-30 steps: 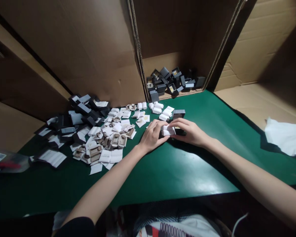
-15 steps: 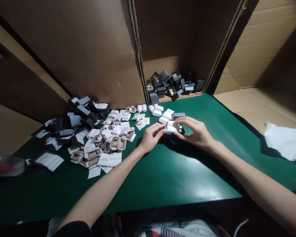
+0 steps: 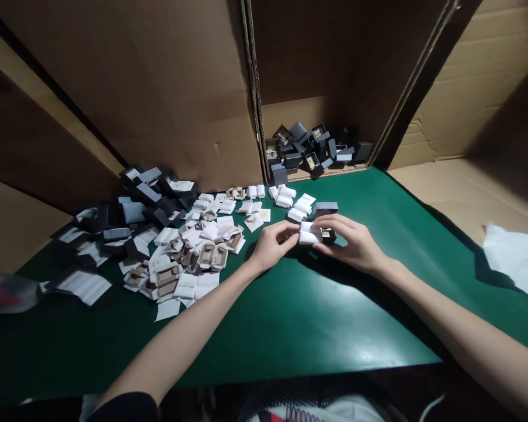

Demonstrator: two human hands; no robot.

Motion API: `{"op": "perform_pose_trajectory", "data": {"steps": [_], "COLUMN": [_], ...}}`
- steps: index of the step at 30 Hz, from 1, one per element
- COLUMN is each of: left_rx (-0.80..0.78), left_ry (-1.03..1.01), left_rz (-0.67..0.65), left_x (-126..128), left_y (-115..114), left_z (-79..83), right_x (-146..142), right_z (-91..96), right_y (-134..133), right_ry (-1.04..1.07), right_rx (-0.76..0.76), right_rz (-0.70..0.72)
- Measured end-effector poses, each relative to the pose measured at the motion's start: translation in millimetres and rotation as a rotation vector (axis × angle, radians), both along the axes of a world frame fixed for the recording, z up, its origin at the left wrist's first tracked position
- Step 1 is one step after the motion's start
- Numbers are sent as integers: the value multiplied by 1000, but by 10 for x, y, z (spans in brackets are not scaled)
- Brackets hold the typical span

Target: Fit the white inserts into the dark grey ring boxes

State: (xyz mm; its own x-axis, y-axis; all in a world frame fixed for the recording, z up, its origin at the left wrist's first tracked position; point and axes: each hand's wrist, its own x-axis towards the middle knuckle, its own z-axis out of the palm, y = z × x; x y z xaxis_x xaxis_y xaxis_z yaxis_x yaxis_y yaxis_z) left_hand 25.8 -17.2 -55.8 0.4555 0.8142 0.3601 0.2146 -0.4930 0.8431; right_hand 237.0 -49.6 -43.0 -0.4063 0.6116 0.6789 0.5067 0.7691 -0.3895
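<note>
A white folded card insert [image 3: 310, 234] is between my two hands, over the green table. My left hand [image 3: 273, 245] is closed, with its thumb and fingertips at the insert's left end. From the other side, my right hand [image 3: 354, 241] has its fingers along the far edge and its thumb at the near edge, closed on the insert's right part. Just under the right fingers, a small black box [image 3: 328, 235] with a bit of yellow inside is partly covered. A dark grey box piece [image 3: 325, 208] lies right behind the right fingers, with white folded inserts [image 3: 301, 208] to its left.
White and brown card inserts [image 3: 193, 246] are heaped left of my left hand. Behind them is a pile of black boxes [image 3: 147, 196]. More small black boxes [image 3: 308, 149] fill an open carton [image 3: 299, 102] at the back. White paper [image 3: 514, 258] lies at the right.
The insert sits slightly lower and flatter in view, and both hands have shifted with it. More of the black box's inside shows beside the right fingers. The whole view has shifted slightly.
</note>
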Motion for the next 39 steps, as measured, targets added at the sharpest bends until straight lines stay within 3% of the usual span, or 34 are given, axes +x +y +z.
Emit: {"op": "perform_pose_trajectory", "data": {"steps": [7, 11, 15, 20, 26, 39], "left_rx": [-57, 24, 140, 326, 463, 509], "left_ry": [-7, 75, 147, 342, 495, 573], "left_rz": [-7, -9, 6, -79, -149, -157], "left_x": [6, 15, 13, 12, 30, 50], "left_y": [22, 16, 0, -42, -71, -80], "left_z": [-25, -26, -14, 26, 33, 34], "right_x": [-24, 98, 274, 340, 311, 277], "right_z": [7, 98, 180, 103, 20, 52], "right_y": [-13, 18, 54, 82, 92, 60], "right_ry": [-14, -76, -158, -327, -360, -304], "right_rx": [-29, -49, 1, -20, -39, 94], "right_rz": [-12, 13, -102, -166, -205, -393]}}
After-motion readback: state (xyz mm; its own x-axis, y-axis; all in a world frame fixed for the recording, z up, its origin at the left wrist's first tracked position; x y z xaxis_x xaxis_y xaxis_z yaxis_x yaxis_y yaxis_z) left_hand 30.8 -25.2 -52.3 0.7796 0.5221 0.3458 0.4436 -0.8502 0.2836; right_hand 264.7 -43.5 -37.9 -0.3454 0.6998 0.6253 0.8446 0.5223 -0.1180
